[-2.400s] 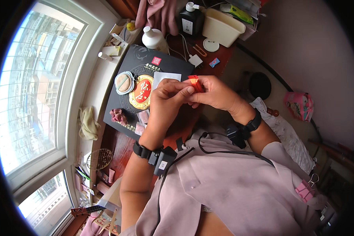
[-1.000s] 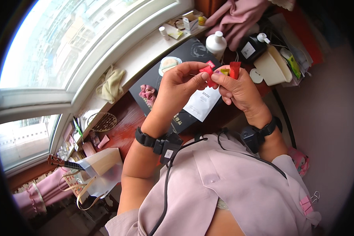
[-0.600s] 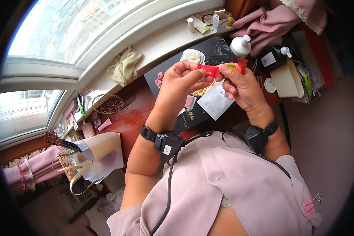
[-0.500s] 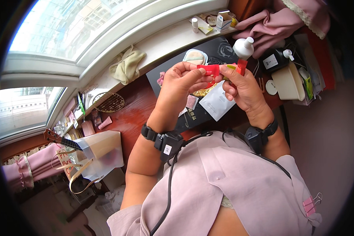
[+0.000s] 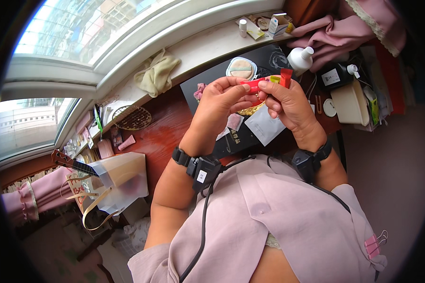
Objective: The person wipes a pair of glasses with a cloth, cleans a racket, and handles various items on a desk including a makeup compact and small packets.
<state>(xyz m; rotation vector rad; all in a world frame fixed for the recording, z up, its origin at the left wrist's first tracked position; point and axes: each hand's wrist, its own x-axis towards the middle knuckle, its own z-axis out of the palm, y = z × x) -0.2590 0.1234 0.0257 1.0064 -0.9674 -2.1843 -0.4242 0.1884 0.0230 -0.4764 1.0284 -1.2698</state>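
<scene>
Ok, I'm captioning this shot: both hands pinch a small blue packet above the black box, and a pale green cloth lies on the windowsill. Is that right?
Not quite: the head view shows the small packet is red, not blue. The left hand and right hand do pinch it above the black box, and the pale green cloth lies on the windowsill.

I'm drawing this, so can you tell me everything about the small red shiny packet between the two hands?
The small red shiny packet looks like thin plastic or foil, with faint pale marks on it. It lies nearly crosswise, its right end slightly higher, pinched at one end by the left hand and at the other by the right hand. Fingers cover both ends, so I can't tell whether it's torn open.
</scene>
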